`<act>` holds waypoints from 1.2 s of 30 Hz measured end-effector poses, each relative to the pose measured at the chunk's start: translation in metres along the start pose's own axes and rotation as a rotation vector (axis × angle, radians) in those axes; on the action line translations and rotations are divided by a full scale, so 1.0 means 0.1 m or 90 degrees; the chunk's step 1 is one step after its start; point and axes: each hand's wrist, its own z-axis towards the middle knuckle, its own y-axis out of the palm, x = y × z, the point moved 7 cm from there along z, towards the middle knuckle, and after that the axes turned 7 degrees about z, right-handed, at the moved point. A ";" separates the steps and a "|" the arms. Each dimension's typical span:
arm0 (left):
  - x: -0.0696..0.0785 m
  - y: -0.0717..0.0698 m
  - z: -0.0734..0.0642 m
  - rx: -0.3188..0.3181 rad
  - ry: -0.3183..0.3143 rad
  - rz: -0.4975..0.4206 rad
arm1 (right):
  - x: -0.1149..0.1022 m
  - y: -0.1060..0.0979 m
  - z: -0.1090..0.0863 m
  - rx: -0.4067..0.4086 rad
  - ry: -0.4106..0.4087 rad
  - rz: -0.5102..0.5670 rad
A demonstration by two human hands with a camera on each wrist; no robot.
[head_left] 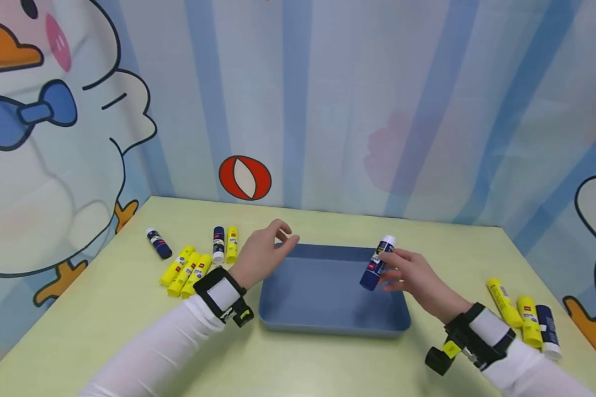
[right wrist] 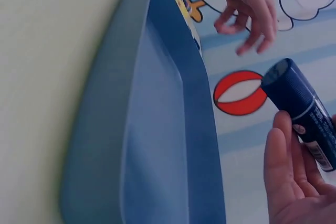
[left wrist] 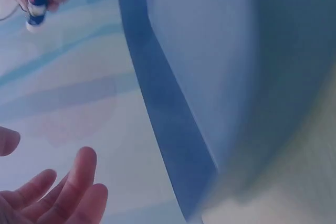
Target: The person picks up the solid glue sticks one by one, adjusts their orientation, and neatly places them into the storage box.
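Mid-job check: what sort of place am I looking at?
Probably a staged tabletop work area with a childlike theme: a striped cartoon backdrop stands right behind a pale yellow table, which bears a blue tray and several glue sticks.

Looks like a small booth, screened at the back and sides by a printed backdrop (head_left: 333, 110) with pale blue stripes. Decorated playroom-fashion, with a cartoon duck (head_left: 54, 182) in a blue bow tie and a red-and-white ball (head_left: 245, 178). Furnished with a pale yellow bench (head_left: 328, 364), laid with glue sticks (head_left: 184, 275) and a blue tray (head_left: 323, 298). Suggests a recording set-up, given small cameras (head_left: 438, 361) strapped to both wrists. Impossible to place as home, office or lab.
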 end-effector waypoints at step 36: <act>0.45 0.44 -0.21 -0.185 0.067 -0.269 | 0.17 0.51 -0.01 0.000 0.012 0.189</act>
